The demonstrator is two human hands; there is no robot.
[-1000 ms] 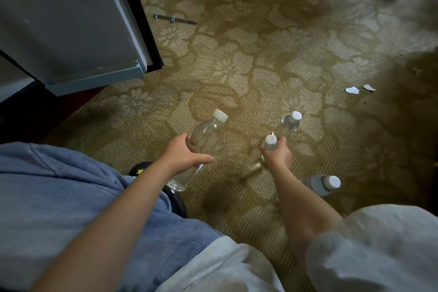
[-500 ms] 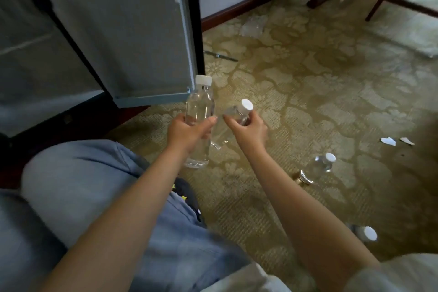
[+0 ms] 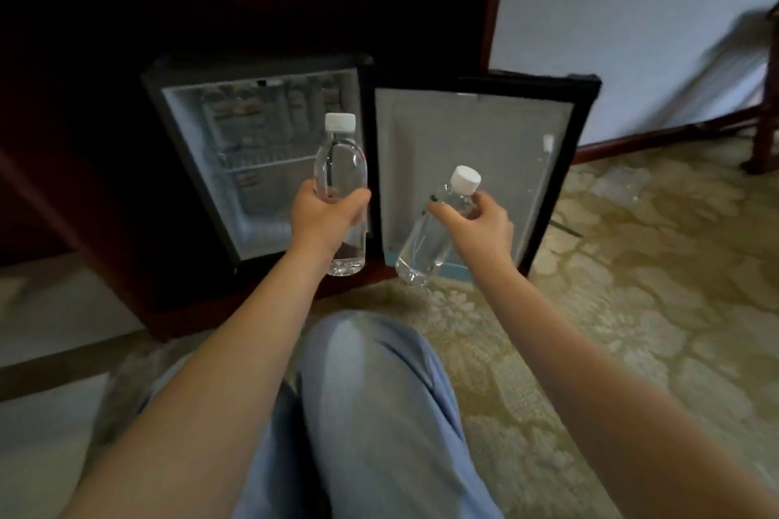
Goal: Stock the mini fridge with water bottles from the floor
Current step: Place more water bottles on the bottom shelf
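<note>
Bottles are in both hands, up in the air in front of the mini fridge (image 3: 177, 131). Start on the left: the left hand (image 3: 322, 219) is wrapped tight around the middle of the upright bottle (image 3: 340, 198), with the white cap high above the hand and the bottom poking out under it. Just behind this hand is the open fridge, with a wire shelf and some things at the back that are too blurry to name. Next, the right hand (image 3: 476, 225) pinches the tilted bottle (image 3: 434, 234) near its neck, so the cap sits just above the fingers and the fat end hangs down and away to the left. Behind this hand is the open fridge door (image 3: 472, 164). Both bottles look full of water, so I think they are a bit heavy and firm, but the thin clear plastic is smooth and could slip or squash. Holding the wide middle, like the left hand does, seems the safest way. The neck hold looks wobblier for pushing a bottle onto a shelf.
</note>
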